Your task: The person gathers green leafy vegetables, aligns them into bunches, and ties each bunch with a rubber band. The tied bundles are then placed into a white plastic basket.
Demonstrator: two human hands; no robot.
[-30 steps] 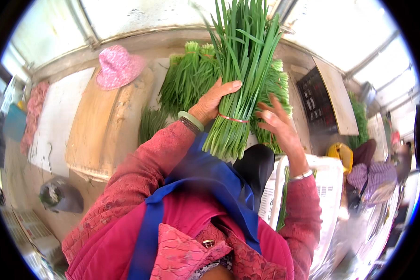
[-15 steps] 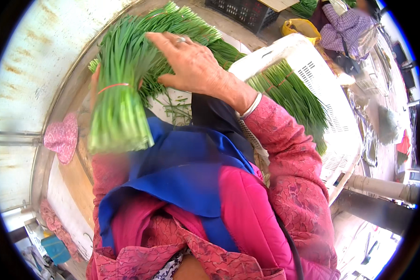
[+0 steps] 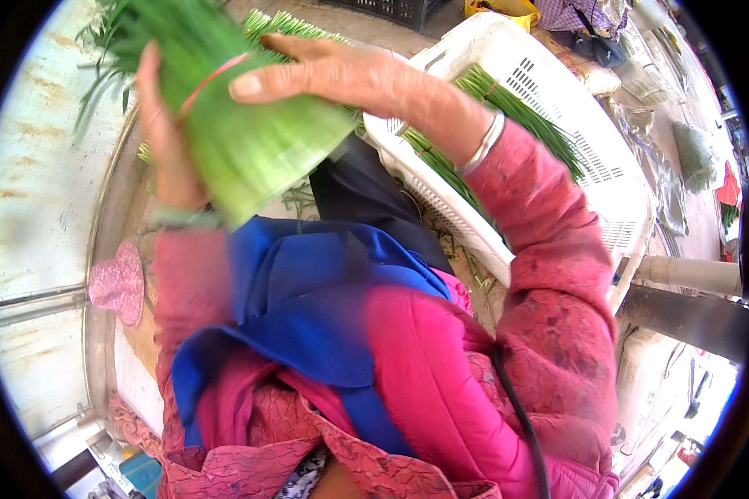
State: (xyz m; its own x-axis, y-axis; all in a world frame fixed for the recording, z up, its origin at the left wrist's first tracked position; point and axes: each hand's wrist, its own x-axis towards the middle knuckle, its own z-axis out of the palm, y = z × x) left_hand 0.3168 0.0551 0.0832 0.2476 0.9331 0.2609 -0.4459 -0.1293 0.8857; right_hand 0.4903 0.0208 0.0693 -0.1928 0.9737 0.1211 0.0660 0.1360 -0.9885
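We are seeing the left hand clamping its fingers on a bunch of greens, far and left, the right hand holding thumb and fingers apart beside the red band, a white crate standing right.

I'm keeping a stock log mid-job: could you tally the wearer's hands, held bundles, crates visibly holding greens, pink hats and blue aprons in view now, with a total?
Hands (left hand, right hand): 2
Held bundle: 1
White crate visibly holding greens: 1
Pink hat: 1
Blue apron: 1
Total: 6
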